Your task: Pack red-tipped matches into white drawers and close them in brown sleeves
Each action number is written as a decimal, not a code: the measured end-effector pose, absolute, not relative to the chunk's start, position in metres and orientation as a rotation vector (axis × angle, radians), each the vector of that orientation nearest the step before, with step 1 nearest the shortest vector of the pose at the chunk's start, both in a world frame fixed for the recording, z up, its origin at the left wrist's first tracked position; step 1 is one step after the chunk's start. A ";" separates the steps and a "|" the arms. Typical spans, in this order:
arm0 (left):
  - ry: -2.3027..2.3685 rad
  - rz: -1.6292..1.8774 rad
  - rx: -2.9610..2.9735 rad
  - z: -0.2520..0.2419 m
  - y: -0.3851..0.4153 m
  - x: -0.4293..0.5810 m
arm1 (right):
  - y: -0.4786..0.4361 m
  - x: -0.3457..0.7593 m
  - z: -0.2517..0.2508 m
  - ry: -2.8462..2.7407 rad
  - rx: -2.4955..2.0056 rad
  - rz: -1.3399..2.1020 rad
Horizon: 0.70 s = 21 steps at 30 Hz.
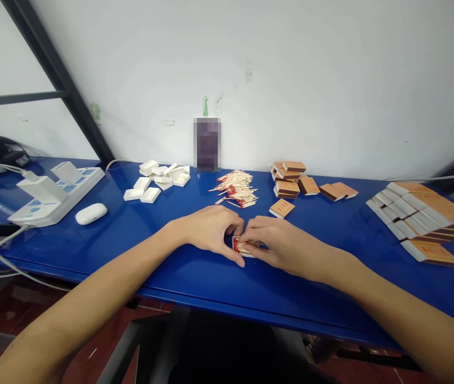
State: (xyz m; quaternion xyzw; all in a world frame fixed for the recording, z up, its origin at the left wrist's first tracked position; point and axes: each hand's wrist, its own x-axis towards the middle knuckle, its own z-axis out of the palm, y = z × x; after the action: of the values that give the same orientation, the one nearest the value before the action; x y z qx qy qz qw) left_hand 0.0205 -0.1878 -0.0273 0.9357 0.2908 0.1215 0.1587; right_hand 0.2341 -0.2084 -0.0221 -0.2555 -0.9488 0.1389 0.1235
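Observation:
On the blue table, a small white matchbox tray (246, 255) lies between my hands with red-tipped matches (240, 247) in it. My left hand (213, 229) curves round the tray's left end, thumb on the near side and fingers on the far side. My right hand (277, 240) reaches in from the right, its thumb and fingertips pinched on matches over the tray, covering its right part. Just beyond my hands lies a loose pile of matches (237, 186). An orange matchbox (282, 207) rests behind my right hand.
Several white trays (150, 194) lie at the back left. Orange matchbox sleeves (309, 185) sit at the back right, with a larger stack of matchboxes (430, 208) at far right. To the left are a power strip (47, 205) and a white earbud case (91, 213).

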 end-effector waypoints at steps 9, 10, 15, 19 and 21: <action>0.824 0.341 2.695 -0.023 -0.191 0.022 | -0.209 0.246 -0.005 -2.688 -0.822 0.501; 0.811 0.335 2.688 -0.022 -0.190 0.021 | -0.208 0.250 -0.002 -2.703 -0.858 0.486; 0.737 0.288 2.679 -0.020 -0.188 0.018 | -0.206 0.259 0.002 -2.797 -0.939 0.530; 0.748 0.267 2.689 -0.021 -0.188 0.019 | -0.204 0.259 -0.001 -2.824 -0.941 0.610; 0.761 0.262 2.696 -0.022 -0.189 0.020 | -0.204 0.258 -0.002 -2.831 -0.926 0.642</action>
State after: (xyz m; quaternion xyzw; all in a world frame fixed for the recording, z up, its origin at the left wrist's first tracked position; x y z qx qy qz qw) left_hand 0.0201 -0.1895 -0.0218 0.9453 0.2670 0.0920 0.1631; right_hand 0.2585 -0.2036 -0.0022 -0.3036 -0.9281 0.2105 0.0473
